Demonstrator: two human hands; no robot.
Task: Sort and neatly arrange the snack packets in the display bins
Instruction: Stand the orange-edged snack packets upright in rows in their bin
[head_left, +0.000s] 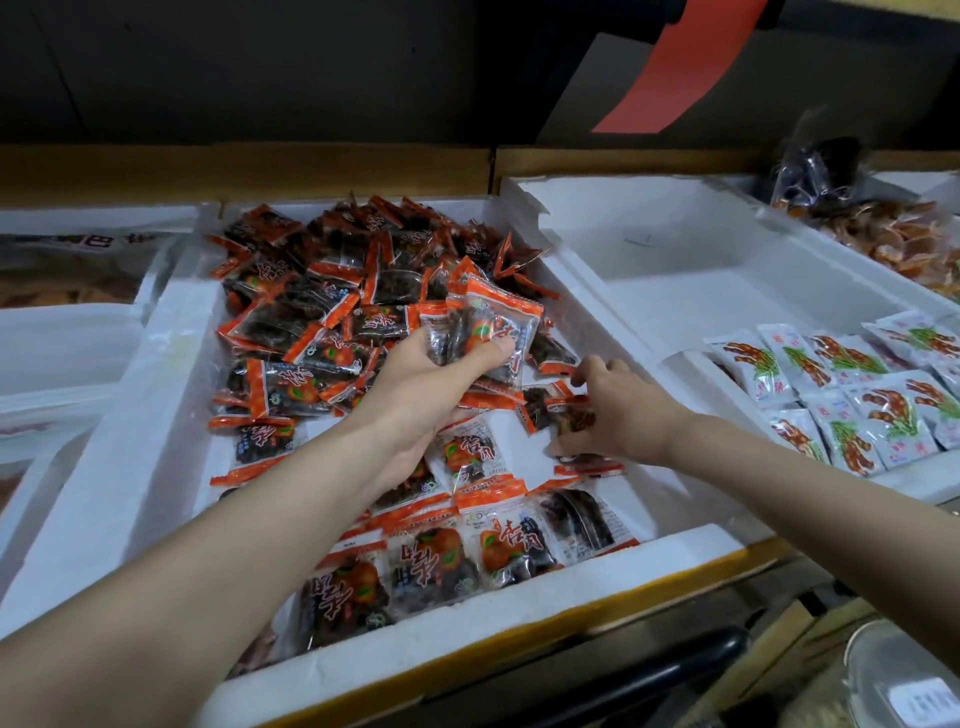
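Two hands are in play over the middle foam bin (130, 415). The left hand (426, 384) is up above the pile, thumb and fingers clamped on a held bunch (483, 332) of orange-edged packets. At least three are in that clutch, but they overlap and the exact number can't be read. The right hand (623, 410) is low on the bin's right side, fingers curled round one loose packet (556, 410), partly covered by the hand.

Along the front wall stands a front row (431, 561) of four packets side by side, with a second line behind it mostly blocked by the left forearm. At the back is a jumbled heap (332, 291), dozens deep and far too tangled to count.

To the right, the neighbouring bin (727, 306) holds white packets (852, 389) with red and green print. About a dozen show and the frame edge cuts off the rest. Further back, a bag of orange sweets (893, 234) is blurred. On the left, one more bin (67, 338) is cropped, its contents unclear.
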